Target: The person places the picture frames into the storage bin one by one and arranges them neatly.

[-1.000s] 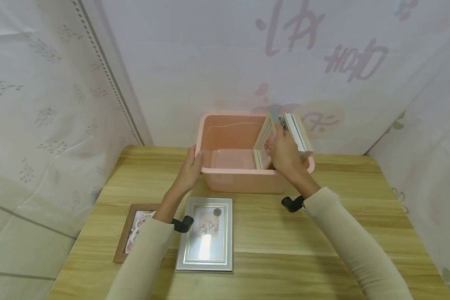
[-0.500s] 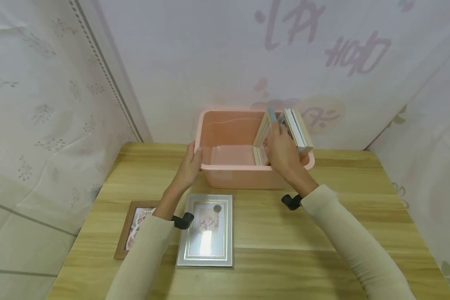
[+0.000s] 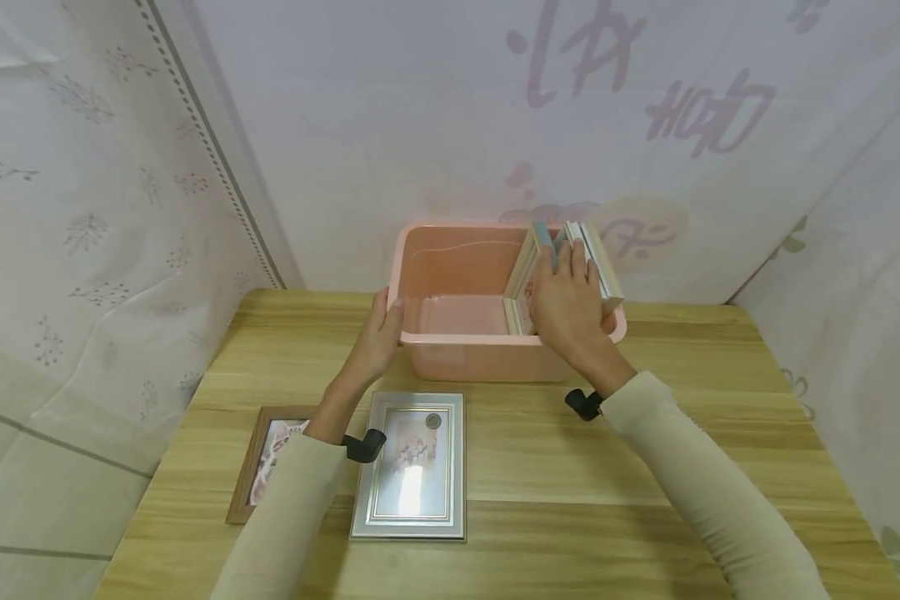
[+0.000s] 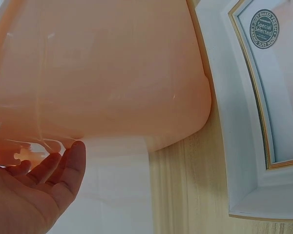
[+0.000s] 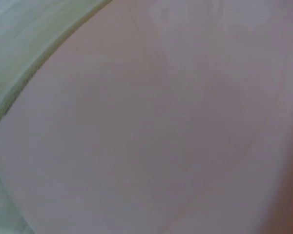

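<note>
A pink plastic bin [image 3: 487, 363] stands at the back of the table. My left hand [image 3: 371, 337] grips its left rim; in the left wrist view the fingers [image 4: 71, 168] curl up under the rim. My right hand [image 3: 567, 307] is over the bin's right end, fingers fairly straight and lying on the upright picture frames there. A cream picture frame [image 3: 521, 279] with a pale blue edge leans just left of that hand. White and cream picture frames [image 3: 602, 258] lean at the right wall. The palm hides what lies between them. Mostly the bin's pink wall [image 5: 151, 122] fills the right wrist view.
A silver-white picture frame [image 3: 455, 467] with a flower picture lies flat in front of the bin. Left of it, a brown wooden picture frame [image 3: 249, 467] is partly covered by my left sleeve. A fabric backdrop [image 3: 345, 150] rises right behind the table [image 3: 645, 517].
My right hand has loosened from the blue-edged picture frame, its fingers straightening and spreading toward the frames on the right. The left hand keeps its hold on the rim.
</note>
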Available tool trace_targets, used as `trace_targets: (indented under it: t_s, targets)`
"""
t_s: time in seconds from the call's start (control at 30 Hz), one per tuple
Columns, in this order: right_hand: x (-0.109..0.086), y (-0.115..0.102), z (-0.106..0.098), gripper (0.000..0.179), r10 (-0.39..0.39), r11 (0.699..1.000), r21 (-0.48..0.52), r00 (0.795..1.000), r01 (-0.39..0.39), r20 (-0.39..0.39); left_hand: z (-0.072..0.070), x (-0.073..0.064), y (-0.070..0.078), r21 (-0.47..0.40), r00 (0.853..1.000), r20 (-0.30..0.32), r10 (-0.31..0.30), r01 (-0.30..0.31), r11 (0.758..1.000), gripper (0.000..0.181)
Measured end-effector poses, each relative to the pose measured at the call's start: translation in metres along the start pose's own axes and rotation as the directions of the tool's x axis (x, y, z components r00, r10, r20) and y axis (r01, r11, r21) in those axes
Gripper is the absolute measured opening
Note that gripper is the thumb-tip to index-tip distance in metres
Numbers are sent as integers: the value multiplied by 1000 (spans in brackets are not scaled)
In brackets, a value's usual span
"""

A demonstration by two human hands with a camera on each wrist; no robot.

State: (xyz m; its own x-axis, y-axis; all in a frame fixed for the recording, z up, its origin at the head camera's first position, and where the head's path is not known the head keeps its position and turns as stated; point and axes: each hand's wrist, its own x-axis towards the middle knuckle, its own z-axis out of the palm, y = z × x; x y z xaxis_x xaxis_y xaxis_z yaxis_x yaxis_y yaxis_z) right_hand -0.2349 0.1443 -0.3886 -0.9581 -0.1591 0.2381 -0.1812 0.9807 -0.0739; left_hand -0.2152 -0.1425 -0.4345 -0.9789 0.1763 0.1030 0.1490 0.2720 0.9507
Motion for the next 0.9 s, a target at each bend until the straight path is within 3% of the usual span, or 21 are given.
trace_targets:
  t_s: [0.13, 0.47, 0.9]
  targets:
    - [2, 4, -2, 71, 19, 1000, -14, 999, -19, 44, 0, 1, 1, 0, 1000, -7, -8, 8, 1000, 52]
    - [5, 9, -7, 65, 35, 999, -3, 997, -35, 69, 0, 3, 2, -35, 1000, 1, -15, 15, 999, 52]
    - [-1, 11, -5, 66, 27, 1000, 3, 1000, -27, -5, 0, 3, 2, -13, 1000, -4, -23, 23, 1000, 52]
